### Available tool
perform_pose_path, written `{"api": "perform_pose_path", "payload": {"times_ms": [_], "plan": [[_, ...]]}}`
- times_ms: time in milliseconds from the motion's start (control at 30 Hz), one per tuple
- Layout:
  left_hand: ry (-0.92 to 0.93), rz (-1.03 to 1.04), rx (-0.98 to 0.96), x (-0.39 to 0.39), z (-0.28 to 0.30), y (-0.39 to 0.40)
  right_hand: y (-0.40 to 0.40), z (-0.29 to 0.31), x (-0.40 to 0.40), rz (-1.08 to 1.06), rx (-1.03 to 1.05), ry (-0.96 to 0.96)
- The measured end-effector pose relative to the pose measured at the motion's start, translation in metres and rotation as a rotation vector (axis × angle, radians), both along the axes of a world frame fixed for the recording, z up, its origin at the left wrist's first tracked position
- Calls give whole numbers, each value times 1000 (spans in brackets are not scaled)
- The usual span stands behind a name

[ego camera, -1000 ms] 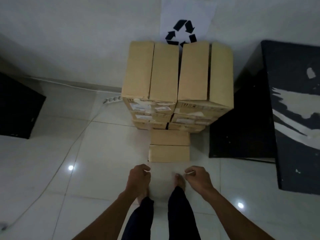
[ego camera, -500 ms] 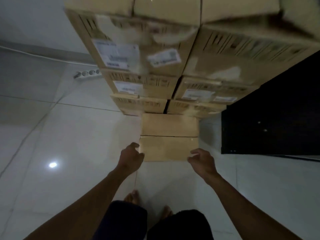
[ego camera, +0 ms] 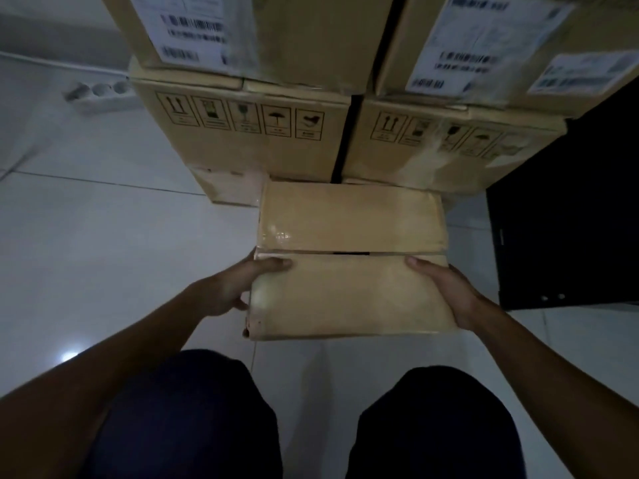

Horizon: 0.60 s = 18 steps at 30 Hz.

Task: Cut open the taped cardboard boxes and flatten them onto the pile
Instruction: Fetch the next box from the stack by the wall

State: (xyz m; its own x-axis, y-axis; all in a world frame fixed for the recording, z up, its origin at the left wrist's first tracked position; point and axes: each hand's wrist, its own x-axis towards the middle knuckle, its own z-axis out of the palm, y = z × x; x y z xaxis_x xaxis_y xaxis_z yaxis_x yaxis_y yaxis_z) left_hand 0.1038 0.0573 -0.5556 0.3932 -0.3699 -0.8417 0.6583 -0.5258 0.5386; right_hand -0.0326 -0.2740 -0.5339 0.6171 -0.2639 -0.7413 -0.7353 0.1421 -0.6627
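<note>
Both forearms are bare to the near edge of the frame — no sleeves, watch or bands show on either wrist. The left hand (ego camera: 238, 288) and right hand (ego camera: 446, 288) wear no gloves or rings. Dark navy trousers (ego camera: 193, 416) of plain cloth cover both knees — smooth, without visible seams or markings.

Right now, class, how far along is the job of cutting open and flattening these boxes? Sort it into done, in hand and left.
Done: nothing visibly flattened, and no pile in view. In hand: the left hand and right hand grip the sides of the small box on the floor; no cutter shows. Left: opening this box, plus the stacked boxes behind it, which look intact.
</note>
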Motion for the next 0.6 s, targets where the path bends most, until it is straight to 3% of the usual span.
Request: {"api": "perform_pose_path", "payload": {"times_ms": [233,433,600], "plan": [[64,103,-98,-6,35,0,10,33,-7,0,81,24],[70,176,-51,-33,135,23,32,132,-33,-48,114,89],[18,233,-150,-59,260,31,52,246,-56,-99,141,96]]}}
